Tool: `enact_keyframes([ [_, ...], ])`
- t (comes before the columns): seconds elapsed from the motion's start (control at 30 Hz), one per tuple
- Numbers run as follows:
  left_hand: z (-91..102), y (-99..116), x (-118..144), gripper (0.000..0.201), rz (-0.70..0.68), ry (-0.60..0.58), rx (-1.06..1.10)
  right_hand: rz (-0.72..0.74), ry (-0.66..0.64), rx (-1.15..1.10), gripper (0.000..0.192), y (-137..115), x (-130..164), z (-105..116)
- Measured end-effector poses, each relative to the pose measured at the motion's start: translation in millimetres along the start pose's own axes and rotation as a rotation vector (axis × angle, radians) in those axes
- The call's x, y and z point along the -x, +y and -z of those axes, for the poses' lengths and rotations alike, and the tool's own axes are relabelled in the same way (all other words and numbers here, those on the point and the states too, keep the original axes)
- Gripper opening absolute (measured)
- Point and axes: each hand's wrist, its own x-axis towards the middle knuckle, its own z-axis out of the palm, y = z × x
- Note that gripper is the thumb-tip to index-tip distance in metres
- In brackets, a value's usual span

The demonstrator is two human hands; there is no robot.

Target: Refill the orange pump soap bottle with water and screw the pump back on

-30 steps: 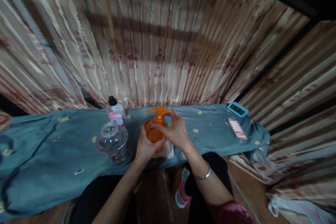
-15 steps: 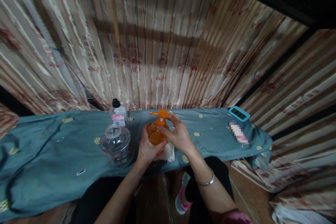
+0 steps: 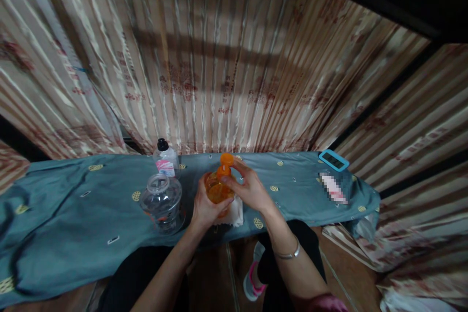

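Note:
A clear pump bottle with orange liquid stands upright in front of me, its orange pump top at the upper end. My left hand is wrapped round the body of the bottle. At the collar, the thumb and fingers of my right hand are closed on the pump top. Beneath and beside the bottle lies a white cloth. A clear wide jar without a lid is left of my left hand.
Behind the jar stands a clear bottle with a black cap. A blue-framed digital clock and a blurred pink-and-white packet lie at the right. The teal tablecloth runs up to a curtain.
The spout of the orange pump top pointed left before and has turned out of that direction. My left hand stays round the bottle.

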Motion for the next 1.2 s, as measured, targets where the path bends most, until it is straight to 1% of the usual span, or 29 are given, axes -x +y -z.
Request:
enact_keyframes([
  [0.07,-0.5,-1,0,0.084,0.003,0.003,-0.004,-0.007,-0.061,-0.053,0.032,0,1,2],
  [0.1,-0.5,-1,0,0.084,0.002,0.004,-0.008,-0.016,-0.056,-0.053,0.038,0,1,1],
  [0.17,-0.2,0,0,0.084,-0.005,0.008,-0.016,-0.033,0.029,0.005,0.053,-2,-1,-1],
  [0.2,0.1,0,0,0.084,-0.008,0.010,-0.021,-0.042,0.082,0.053,0.056,-4,-2,-3],
  [0.27,0.6,1,0,0.084,-0.011,0.012,-0.029,-0.061,0.155,0.135,0.047,-5,-5,-5],
  [0.3,0.7,1,0,0.083,-0.011,0.012,-0.029,-0.065,0.162,0.146,0.041,-6,-6,-5],
  [0.37,0.6,1,0,0.084,-0.006,0.008,-0.021,-0.067,0.110,0.096,0.033,-5,-7,-3],
  [0.5,-0.4,0,1,0.085,0.009,0.003,-0.005,-0.079,-0.045,-0.136,0.037,0,-6,3],
  [0.6,-0.9,0,2,0.085,0.020,-0.004,-0.008,-0.050,-0.040,-0.184,0.031,-2,-7,6],
  [0.7,-0.8,0,1,0.085,0.016,-0.006,-0.003,-0.035,-0.026,-0.108,0.037,-9,-8,6],
  [0.8,-0.3,0,1,0.085,0.005,-0.004,0.002,-0.065,0.020,0.098,0.047,-14,-8,3],
  [0.87,-0.1,0,1,0.084,0.004,-0.001,0.006,-0.056,0.065,0.222,0.047,-15,-8,2],
  [0.9,-0.1,0,1,0.084,0.005,0.001,0.009,-0.049,0.070,0.236,0.045,-15,-8,1],
  [0.97,-0.3,0,0,0.082,0.009,0.005,0.018,-0.060,0.048,0.188,0.039,-14,-8,2],
  [1.07,-0.7,0,0,0.082,0.032,0.000,0.031,-0.093,0.040,0.036,0.038,-13,-13,8],
  [1.2,-1.2,0,0,0.085,0.071,0.006,0.036,-0.025,0.014,-0.315,0.029,-19,-24,22],
])
